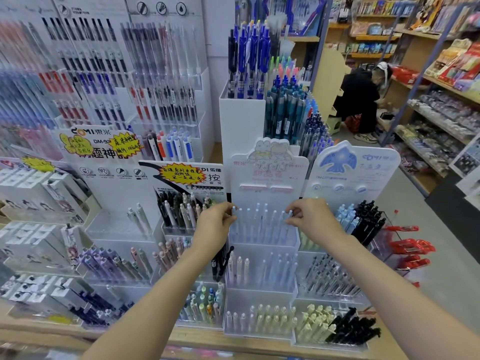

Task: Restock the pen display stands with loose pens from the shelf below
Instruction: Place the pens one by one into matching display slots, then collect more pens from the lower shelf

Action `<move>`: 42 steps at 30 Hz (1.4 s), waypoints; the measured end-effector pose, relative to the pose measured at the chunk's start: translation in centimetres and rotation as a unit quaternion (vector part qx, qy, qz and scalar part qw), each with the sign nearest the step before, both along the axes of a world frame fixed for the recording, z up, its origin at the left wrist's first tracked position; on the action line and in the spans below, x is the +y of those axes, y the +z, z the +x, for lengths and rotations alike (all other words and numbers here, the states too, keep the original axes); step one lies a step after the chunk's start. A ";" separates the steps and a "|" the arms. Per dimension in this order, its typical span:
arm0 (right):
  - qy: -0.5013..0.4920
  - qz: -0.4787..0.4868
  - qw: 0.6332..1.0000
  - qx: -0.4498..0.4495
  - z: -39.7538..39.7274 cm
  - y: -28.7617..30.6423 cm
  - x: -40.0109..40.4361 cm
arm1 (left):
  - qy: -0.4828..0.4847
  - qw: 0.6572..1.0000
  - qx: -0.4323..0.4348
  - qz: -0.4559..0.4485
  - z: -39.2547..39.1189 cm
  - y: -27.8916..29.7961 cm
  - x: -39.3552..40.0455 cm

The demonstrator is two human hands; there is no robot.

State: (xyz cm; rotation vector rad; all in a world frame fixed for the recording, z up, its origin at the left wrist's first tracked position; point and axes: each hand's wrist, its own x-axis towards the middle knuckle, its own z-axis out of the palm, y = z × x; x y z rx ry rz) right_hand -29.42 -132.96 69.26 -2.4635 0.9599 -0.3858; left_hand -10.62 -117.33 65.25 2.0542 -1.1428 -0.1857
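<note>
A white tiered pen display stand [262, 175] with a cartoon header stands in the middle of the counter. Its top tier holds a row of pale blue pens [261, 222]. My left hand [214, 226] pinches the top of the leftmost pen in that row. At the right end of the row, my right hand [310, 215] pinches the top of another pale blue pen. Lower tiers hold white and pale blue pens [262, 268] and pale yellow pens [262, 318].
Neighbouring stands crowd both sides: a black-and-beige pen stand [181, 209] to the left, a bird-logo stand [350, 172] with blue and black pens to the right. Tall blue pens [248, 61] rise behind. A person [363, 100] crouches in the aisle at the right. The wooden counter edge [233, 344] runs below.
</note>
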 end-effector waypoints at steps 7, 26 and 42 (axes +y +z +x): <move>-0.002 -0.017 1.000 0.020 0.1 -0.1 0.1 | -0.029 0.999 -0.019 0.025 0.3 0.6 0.5; 0.193 -0.082 0.973 -0.100 2.5 3.2 9.5 | 0.101 0.983 -0.148 -0.039 -2.0 2.4 10.1; 0.694 -0.065 0.668 0.262 20.3 -12.6 51.4 | 0.529 0.765 0.225 0.290 -9.9 -11.9 58.5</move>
